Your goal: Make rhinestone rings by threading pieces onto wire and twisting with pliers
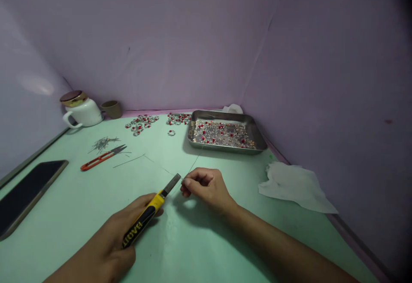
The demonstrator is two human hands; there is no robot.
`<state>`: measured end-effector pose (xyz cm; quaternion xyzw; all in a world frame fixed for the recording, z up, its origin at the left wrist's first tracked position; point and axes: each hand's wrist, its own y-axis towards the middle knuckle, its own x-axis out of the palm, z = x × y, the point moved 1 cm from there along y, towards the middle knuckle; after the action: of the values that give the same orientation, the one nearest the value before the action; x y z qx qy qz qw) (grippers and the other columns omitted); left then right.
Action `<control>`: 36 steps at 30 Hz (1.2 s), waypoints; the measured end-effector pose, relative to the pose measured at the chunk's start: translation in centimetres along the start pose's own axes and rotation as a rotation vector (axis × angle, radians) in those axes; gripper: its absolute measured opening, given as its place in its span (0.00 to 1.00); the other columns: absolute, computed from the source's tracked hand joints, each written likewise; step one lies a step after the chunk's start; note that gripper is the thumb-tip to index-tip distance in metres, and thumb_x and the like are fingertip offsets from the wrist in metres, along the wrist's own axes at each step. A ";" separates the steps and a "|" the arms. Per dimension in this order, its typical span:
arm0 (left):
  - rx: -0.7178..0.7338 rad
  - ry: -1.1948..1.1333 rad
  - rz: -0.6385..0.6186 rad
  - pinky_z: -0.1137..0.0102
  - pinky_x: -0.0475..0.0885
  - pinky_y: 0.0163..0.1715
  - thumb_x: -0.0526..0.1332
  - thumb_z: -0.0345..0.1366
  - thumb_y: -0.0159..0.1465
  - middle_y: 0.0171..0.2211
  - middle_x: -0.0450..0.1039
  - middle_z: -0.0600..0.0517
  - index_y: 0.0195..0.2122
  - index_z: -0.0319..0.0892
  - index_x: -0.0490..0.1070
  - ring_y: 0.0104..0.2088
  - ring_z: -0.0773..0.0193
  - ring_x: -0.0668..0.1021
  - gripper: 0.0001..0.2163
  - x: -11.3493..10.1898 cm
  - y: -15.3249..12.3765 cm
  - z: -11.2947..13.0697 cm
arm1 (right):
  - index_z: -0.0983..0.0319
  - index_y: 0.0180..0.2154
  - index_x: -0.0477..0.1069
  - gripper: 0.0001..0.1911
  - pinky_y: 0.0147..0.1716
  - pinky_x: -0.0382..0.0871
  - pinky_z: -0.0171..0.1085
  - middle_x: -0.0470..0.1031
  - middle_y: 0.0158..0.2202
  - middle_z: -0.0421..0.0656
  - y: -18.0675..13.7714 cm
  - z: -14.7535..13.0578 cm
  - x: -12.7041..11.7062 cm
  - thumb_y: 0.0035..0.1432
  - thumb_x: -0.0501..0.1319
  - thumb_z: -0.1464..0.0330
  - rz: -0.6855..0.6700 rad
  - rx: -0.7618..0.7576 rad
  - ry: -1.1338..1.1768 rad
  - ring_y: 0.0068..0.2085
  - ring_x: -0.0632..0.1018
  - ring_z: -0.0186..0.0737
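My left hand [119,231] is closed around a yellow-and-black-handled tool [148,212] with a narrow metal end. Whether it is pliers or a knife I cannot tell. Its tip points up and to the right, close beside the fingertips of my right hand [206,186]. Thumb and forefinger of that hand pinch a thin wire [195,162]. One stretch of the wire runs up toward the metal tray [227,149], another off to the left. Inside the tray lie many small red, clear and gold-coloured beads [222,132].
Behind lie beaded rings [141,124] and more red-and-clear beadwork [178,119]. Orange-handled thread snips [102,158] lie near cut wire pieces [102,144]. A phone [28,193], a lidded white mug [84,112] and a small cup [112,109] stand left; white tissue [294,184] lies right.
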<state>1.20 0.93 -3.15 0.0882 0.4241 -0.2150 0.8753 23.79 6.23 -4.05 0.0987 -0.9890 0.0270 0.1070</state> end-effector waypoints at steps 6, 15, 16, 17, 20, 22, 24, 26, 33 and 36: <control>0.070 0.029 -0.015 0.56 0.60 0.51 0.49 0.25 0.45 0.57 0.61 0.52 0.55 0.50 0.58 0.54 0.51 0.66 0.33 -0.7 0.6 1.5 | 0.66 0.21 0.70 0.08 0.23 0.70 0.34 0.72 0.18 0.39 0.6 0.8 -0.7 0.41 0.65 0.68 -0.128 0.144 0.407 0.17 0.70 0.29; 0.212 0.047 0.016 0.58 0.60 0.53 0.50 0.26 0.51 0.58 0.58 0.52 0.58 0.52 0.51 0.55 0.53 0.65 0.32 -0.3 1.1 1.9 | 0.67 0.20 0.70 0.07 0.22 0.71 0.33 0.71 0.16 0.39 0.3 1.0 -0.1 0.39 0.64 0.70 -0.250 0.221 0.532 0.16 0.68 0.27; 0.231 0.057 0.026 0.58 0.61 0.53 0.50 0.26 0.52 0.58 0.58 0.52 0.58 0.52 0.51 0.55 0.53 0.65 0.32 -0.2 1.1 1.7 | 0.67 0.20 0.70 0.07 0.22 0.71 0.33 0.71 0.16 0.39 0.3 1.1 -0.1 0.39 0.64 0.70 -0.264 0.237 0.541 0.16 0.68 0.27; 0.245 0.062 0.034 0.59 0.62 0.52 0.51 0.26 0.52 0.58 0.58 0.51 0.58 0.52 0.52 0.55 0.53 0.65 0.31 -0.1 1.2 1.6 | 0.67 0.20 0.69 0.07 0.21 0.71 0.33 0.71 0.15 0.39 0.3 1.1 0.0 0.38 0.64 0.70 -0.276 0.252 0.552 0.15 0.68 0.27; 0.254 0.036 0.058 0.63 0.66 0.50 0.51 0.27 0.54 0.57 0.60 0.50 0.55 0.51 0.57 0.53 0.54 0.68 0.26 0.1 1.5 1.8 | 0.67 0.19 0.69 0.06 0.20 0.71 0.33 0.71 0.15 0.39 0.2 1.1 0.1 0.37 0.64 0.70 -0.299 0.285 0.589 0.15 0.67 0.27; 0.233 0.005 0.081 0.65 0.67 0.49 0.51 0.27 0.55 0.55 0.61 0.49 0.53 0.49 0.59 0.51 0.55 0.69 0.24 0.1 1.6 2.1 | 0.67 0.19 0.69 0.06 0.20 0.71 0.32 0.71 0.15 0.39 0.1 1.0 0.2 0.37 0.64 0.70 -0.315 0.298 0.608 0.15 0.67 0.27; 0.237 -0.015 0.079 0.66 0.67 0.48 0.50 0.27 0.56 0.54 0.62 0.48 0.53 0.49 0.58 0.50 0.56 0.69 0.22 0.2 1.7 2.3 | 0.67 0.19 0.69 0.06 0.20 0.71 0.32 0.71 0.15 0.39 0.0 1.0 0.3 0.37 0.63 0.70 -0.321 0.312 0.618 0.15 0.67 0.27; 0.244 -0.037 0.063 0.68 0.68 0.47 0.49 0.27 0.57 0.53 0.62 0.48 0.52 0.48 0.59 0.49 0.57 0.69 0.21 0.3 1.8 2.5 | 0.67 0.20 0.69 0.06 0.20 0.71 0.32 0.71 0.15 0.39 0.0 0.9 0.3 0.37 0.63 0.70 -0.324 0.322 0.622 0.15 0.68 0.27; 0.214 -0.061 0.059 0.69 0.68 0.46 0.48 0.29 0.58 0.50 0.65 0.49 0.50 0.47 0.62 0.48 0.57 0.70 0.19 0.0 1.9 2.8 | 0.68 0.21 0.70 0.09 0.22 0.72 0.35 0.72 0.17 0.40 0.0 1.2 -0.1 0.39 0.66 0.68 -0.347 0.286 0.565 0.16 0.70 0.28; 0.224 -0.056 0.029 0.68 0.68 0.46 0.48 0.28 0.57 0.51 0.65 0.49 0.52 0.48 0.59 0.48 0.57 0.70 0.21 0.1 1.9 2.6 | 0.68 0.22 0.70 0.09 0.24 0.72 0.35 0.73 0.18 0.40 0.1 1.2 -0.3 0.40 0.66 0.68 -0.325 0.258 0.511 0.17 0.70 0.28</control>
<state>3.93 1.72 -1.63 0.1854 0.3713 -0.2508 0.8745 23.87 6.27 -5.27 0.2582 -0.8899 0.1583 0.3412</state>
